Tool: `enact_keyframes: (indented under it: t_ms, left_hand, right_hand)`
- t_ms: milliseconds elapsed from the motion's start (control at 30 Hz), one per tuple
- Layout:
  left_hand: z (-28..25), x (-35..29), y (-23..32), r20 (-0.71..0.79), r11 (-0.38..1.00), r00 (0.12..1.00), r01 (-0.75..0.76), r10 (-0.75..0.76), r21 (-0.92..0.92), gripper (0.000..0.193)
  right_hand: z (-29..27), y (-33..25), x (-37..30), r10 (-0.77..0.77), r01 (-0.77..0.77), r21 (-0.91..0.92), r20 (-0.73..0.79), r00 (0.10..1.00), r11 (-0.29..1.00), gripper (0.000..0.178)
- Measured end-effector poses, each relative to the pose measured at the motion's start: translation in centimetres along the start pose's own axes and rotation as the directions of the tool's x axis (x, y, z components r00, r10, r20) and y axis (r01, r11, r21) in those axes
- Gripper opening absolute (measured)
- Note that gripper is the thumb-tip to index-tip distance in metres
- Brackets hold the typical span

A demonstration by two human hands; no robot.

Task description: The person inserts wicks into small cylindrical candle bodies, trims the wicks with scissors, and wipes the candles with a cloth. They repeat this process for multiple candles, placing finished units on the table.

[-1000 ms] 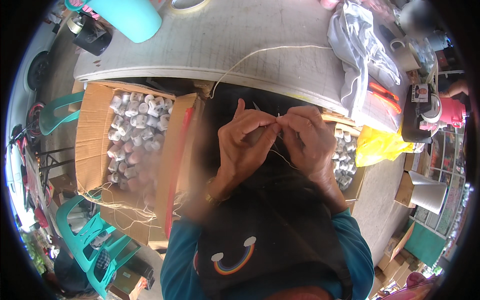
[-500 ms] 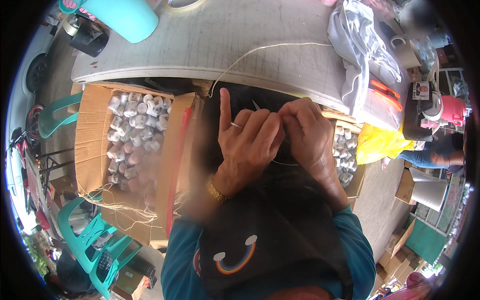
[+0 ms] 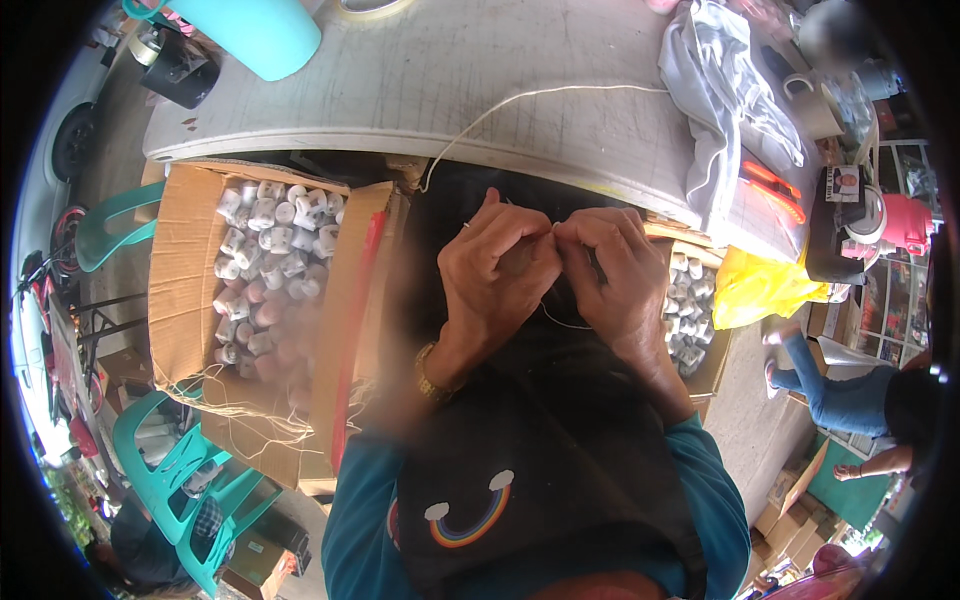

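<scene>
In front of my black apron (image 3: 560, 440), my left hand (image 3: 495, 265) and my right hand (image 3: 615, 275) meet at the fingertips. Both are closed in a pinch, with a tiny white bit of string showing between them. A thin white string (image 3: 567, 325) loops down below the fingers and passes behind the right hand. Most of what the fingertips hold is hidden. A longer white cord (image 3: 515, 97) lies over the table and hangs off its near edge, close to my left hand.
A cardboard box (image 3: 180, 270) of small white and pinkish cylinders stands left; another box (image 3: 715, 365) with similar pieces is right. The white table (image 3: 400, 95) carries a turquoise tumbler (image 3: 262, 40), grey cloth (image 3: 705, 80) and orange-handled tool (image 3: 772, 190). A person (image 3: 850, 395) is at the far right.
My left hand has turned, its raised little finger curling in, and its fingertips now meet the right hand's. A pointed metal tip between the hands is out of sight. The person at right shows more.
</scene>
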State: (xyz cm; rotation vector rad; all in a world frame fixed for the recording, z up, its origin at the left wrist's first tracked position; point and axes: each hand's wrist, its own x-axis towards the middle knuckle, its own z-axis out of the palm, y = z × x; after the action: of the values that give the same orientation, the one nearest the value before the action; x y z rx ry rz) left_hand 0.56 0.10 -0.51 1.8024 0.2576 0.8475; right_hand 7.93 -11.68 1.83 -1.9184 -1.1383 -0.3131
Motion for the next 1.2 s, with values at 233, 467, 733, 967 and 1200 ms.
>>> enact_keyframes:
  t_ms: [233,467,733,967,1200]
  left_hand:
    - [-0.8,0.3,0.5,0.055,0.988,0.993,-0.113,0.108,0.101,0.014]
    - [-1.5,0.5,1.0,0.145,0.962,0.969,-0.221,0.199,0.158,0.017]
    - [-1.5,0.4,1.4,0.207,0.958,0.967,-0.192,0.148,0.214,0.015]
    - [-0.9,0.7,1.6,0.219,0.966,0.966,-0.18,0.138,0.186,0.015]
    - [-0.6,0.7,2.4,0.238,0.945,0.961,-0.204,0.143,0.257,0.022]
  right_hand:
    - [-0.4,0.0,0.2,-0.09,0.089,-0.07,-0.006,0.996,0.994,0.024]
    - [-0.4,0.6,0.3,-0.202,0.197,-0.114,-0.028,0.979,0.974,0.029]
    - [-0.8,1.4,0.1,-0.276,0.28,-0.169,0.046,0.96,0.945,0.031]
    - [-0.1,2.3,0.1,-0.307,0.289,-0.208,-0.06,0.95,0.934,0.032]
    - [-0.5,2.7,0.3,-0.238,0.2,-0.285,-0.106,0.965,0.937,0.031]
